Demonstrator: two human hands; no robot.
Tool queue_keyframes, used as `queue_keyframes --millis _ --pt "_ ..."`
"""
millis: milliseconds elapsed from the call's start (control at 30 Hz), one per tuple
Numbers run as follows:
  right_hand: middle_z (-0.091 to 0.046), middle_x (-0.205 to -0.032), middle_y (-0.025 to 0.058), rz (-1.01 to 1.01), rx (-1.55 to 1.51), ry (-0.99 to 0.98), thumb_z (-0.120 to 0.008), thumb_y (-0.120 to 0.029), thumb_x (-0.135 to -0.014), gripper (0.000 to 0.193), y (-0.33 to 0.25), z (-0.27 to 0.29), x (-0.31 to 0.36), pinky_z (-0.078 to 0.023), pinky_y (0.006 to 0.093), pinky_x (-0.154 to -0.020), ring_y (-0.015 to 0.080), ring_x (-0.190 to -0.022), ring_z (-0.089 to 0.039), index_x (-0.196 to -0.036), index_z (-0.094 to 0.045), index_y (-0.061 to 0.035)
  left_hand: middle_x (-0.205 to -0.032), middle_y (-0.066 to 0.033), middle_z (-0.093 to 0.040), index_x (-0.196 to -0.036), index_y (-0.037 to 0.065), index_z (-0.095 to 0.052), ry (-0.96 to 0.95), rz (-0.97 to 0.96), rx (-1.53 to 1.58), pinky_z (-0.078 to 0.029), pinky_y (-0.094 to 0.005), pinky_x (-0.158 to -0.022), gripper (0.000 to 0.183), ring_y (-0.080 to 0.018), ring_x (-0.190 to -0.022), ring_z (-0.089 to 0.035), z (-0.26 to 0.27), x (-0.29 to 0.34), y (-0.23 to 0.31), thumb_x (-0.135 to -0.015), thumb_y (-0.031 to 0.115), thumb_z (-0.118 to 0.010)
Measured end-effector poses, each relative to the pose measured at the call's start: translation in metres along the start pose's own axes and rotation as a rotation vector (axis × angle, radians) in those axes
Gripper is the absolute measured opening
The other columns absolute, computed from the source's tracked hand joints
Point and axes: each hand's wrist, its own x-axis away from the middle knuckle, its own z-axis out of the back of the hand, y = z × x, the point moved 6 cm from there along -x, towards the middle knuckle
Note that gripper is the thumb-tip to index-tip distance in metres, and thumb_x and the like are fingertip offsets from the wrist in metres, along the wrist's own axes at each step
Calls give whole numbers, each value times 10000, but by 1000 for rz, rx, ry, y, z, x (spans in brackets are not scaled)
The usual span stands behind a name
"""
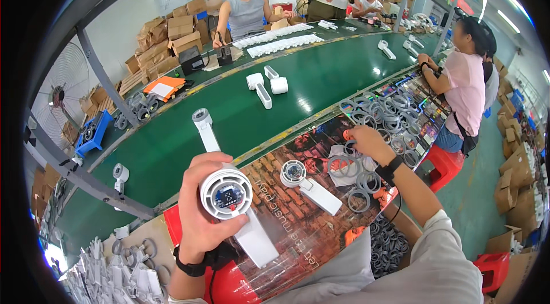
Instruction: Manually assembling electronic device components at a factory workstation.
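Observation:
My left hand [200, 204] is wrapped round the head of a white handheld fan [258, 241], whose open round end shows a small blue circuit board. The fan's flat handle slants down to the right over the printed board. Over the grey rings [359, 201] at the right, my right hand [369, 143] has its fingers closed on the edge of one grey ring [350, 147], partly hidden by the fingers. Between my hands a second white fan [321, 196] lies on the board, its round end facing up with a circuit inside.
A green conveyor belt [229, 109] crosses ahead, carrying several white fans [279, 85]. White parts [114, 269] are heaped at lower left. More rings [389, 241] fill a container below the board's edge. A grey metal post [91, 181] stands left. Co-workers [458, 75] sit around the belt.

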Motion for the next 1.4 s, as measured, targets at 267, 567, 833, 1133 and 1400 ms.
queue_keyframes --millis 267,567,833,1133,1400 --pt "-662 -975 136 -137 -1057 -91 -587 -90 -833 94 -71 92 0 -498 266 -528 184 -633 -642 -860 -611 -3 -1144 -143 -500 -1136 34 -501 -28 55 -140 -417 -335 -889 645 -240 -1032 -523 -6 -2 2 -549 78 -763" --pt "-471 -1224 329 315 -1738 55 -834 -317 -649 454 -203 135 72 -541 283 -612 245 -769 -652 -835 -514 -56 -1136 -150 -515 -1136 44 -503 -39 -58 -150 -437 -356 -883 645 -279 -1043 -542 -15 1 13 -548 52 -770" --pt "-311 -1328 199 605 -1520 445 -764 67 -619 961 -263 115 100 -521 345 -745 243 -935 -585 -1381 -209 -119 -1123 -144 -532 -1181 34 -455 120 -35 -185 -445 -336 -898 701 -241 -1057 -550 -11 4 14 -567 46 -792" --pt "-308 -1326 209 426 -1592 625 -634 136 -676 848 -265 114 103 -507 392 -825 299 -1046 -557 -1377 -195 -51 -1202 -87 -500 -1288 21 -375 113 363 444 -471 -330 -914 852 -202 -1077 -565 -13 5 -10 -582 136 -838" --pt "-332 -1306 247 426 -1546 663 -732 11 -649 882 -260 119 111 -493 448 -880 325 -1083 -541 -1367 -224 -53 -1214 -99 -451 -1236 38 -389 114 130 146 -412 -319 -976 757 -189 -1128 -503 -18 7 -2 -596 -35 -786"
